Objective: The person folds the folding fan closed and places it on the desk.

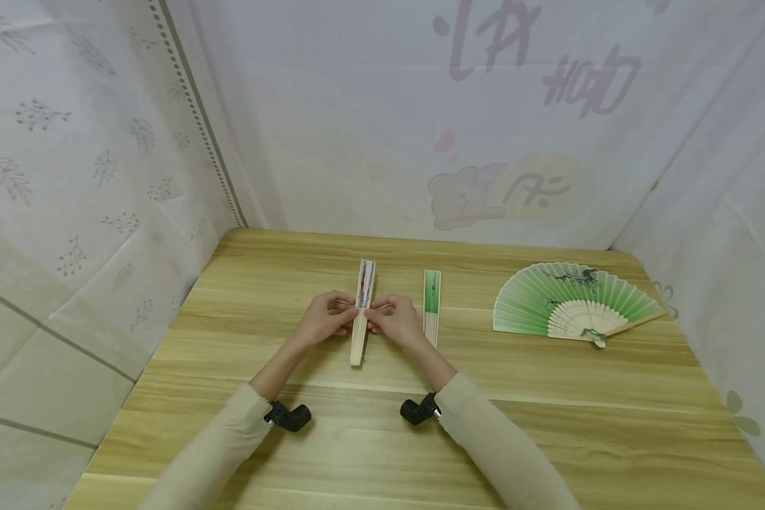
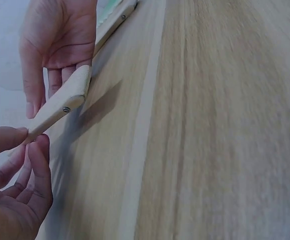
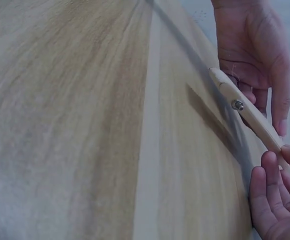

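A folded hand fan (image 1: 359, 340) with pale wooden ribs and a white leaf patterned in red and dark tones is held between both hands. My left hand (image 1: 324, 319) pinches its left side near the middle, the thumb on top. From the opposite side my right hand (image 1: 395, 320) pinches it at the same height. In the left wrist view the fan's pivot end (image 2: 67, 102) with a metal rivet is raised above its shadow. That rivet end (image 3: 237, 102) appears in the right wrist view too, tilted over the table.
Just right of the hands lies a folded green fan (image 1: 431, 294), its lower end partly hidden by the right forearm. Farther right an opened green fan (image 1: 529, 301) rests on the wooden table (image 1: 370, 453). Patterned cloth (image 1: 331, 142) hangs behind and at both sides.
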`<state>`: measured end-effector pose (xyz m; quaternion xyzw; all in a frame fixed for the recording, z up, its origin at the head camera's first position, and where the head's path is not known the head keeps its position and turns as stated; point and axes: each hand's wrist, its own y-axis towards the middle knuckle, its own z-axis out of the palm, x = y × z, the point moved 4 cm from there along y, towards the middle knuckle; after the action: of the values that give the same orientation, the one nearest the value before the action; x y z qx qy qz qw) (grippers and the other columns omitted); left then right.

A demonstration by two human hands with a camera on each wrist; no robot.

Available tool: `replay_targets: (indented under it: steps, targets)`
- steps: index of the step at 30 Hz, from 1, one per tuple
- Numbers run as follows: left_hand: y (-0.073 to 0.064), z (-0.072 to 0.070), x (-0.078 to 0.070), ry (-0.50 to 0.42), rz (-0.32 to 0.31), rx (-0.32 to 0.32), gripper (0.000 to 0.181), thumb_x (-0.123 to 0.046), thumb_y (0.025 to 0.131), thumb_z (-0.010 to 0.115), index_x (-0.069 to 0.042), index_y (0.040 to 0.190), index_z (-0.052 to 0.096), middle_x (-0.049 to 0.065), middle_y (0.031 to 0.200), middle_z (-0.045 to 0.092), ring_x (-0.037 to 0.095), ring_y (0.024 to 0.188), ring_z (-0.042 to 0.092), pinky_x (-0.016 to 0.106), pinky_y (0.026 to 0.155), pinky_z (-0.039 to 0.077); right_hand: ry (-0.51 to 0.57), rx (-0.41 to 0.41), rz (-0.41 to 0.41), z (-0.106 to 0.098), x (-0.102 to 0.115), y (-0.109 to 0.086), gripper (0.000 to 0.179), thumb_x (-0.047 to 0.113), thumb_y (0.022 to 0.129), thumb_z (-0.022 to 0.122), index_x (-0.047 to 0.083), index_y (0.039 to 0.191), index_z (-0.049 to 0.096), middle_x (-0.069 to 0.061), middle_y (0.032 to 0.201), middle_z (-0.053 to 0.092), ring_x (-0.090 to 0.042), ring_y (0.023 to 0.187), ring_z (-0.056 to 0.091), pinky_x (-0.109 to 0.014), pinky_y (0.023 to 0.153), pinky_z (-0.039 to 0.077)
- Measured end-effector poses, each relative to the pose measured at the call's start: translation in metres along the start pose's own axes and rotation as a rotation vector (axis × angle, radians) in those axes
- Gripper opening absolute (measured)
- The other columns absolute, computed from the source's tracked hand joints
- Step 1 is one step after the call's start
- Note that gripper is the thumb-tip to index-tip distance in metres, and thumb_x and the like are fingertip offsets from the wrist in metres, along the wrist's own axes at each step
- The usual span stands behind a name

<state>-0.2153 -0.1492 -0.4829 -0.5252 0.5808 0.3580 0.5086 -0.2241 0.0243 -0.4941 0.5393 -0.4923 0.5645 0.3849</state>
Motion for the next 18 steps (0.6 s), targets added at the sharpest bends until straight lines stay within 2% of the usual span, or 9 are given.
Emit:
replay_targets:
  steps: [8, 18]
  targets:
    - [-0.002, -0.007, 0.002, 0.054, 0.008, 0.0, 0.03, -0.008, 0.1, 0.066, 0.009, 0.123, 0.059, 0.025, 0.112, 0.067, 0.03, 0.087, 0.07, 0.033, 0.066, 0.059, -0.007, 0.002, -0.015, 0.008, 0.0, 0.003, 0.018, -0.001, 0.094, 0.072, -0.01, 0.107, 0.065, -0.017, 0.086, 0.072, -0.024, 0.07, 0.071, -0.035, 0.065, 0.061]
    - [-0.005, -0.013, 0.005, 0.098, 0.006, 0.008, 0.031, -0.008, 0.1, 0.066, 0.011, 0.123, 0.059, 0.026, 0.112, 0.067, 0.034, 0.087, 0.07, 0.035, 0.067, 0.059, -0.005, 0.029, 0.024, 0.015, 0.0, 0.005, 0.015, -0.001, 0.093, 0.073, -0.009, 0.103, 0.066, -0.015, 0.087, 0.07, -0.024, 0.07, 0.072, -0.034, 0.066, 0.06]
